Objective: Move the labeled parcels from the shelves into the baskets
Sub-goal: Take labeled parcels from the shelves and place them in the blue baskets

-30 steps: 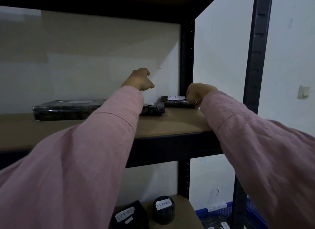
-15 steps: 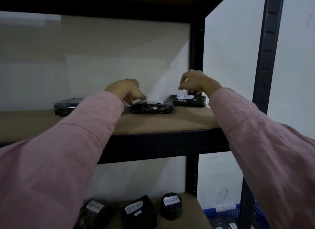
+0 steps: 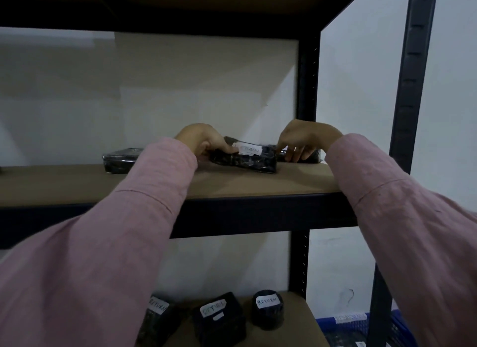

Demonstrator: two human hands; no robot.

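Observation:
On the upper wooden shelf (image 3: 232, 184), my left hand (image 3: 204, 140) grips the left end of a black wrapped parcel (image 3: 247, 160) with a white "RETURN" label. The parcel is tilted, its left end raised off the board. My right hand (image 3: 302, 140) holds a second black parcel (image 3: 313, 157) at the shelf's right end, mostly hidden behind the fingers. A third flat black parcel (image 3: 120, 162) lies further left, partly behind my left sleeve.
Three black parcels labelled "RETURN" (image 3: 218, 318) stand on the lower shelf (image 3: 296, 308). A blue basket (image 3: 348, 326) with parcels sits at the bottom right. Black metal uprights (image 3: 307, 88) frame the shelf, and another shelf board runs overhead.
My left hand has taken hold of the middle parcel and lifted its left end. My right hand has come down from above the right parcel and closed on it.

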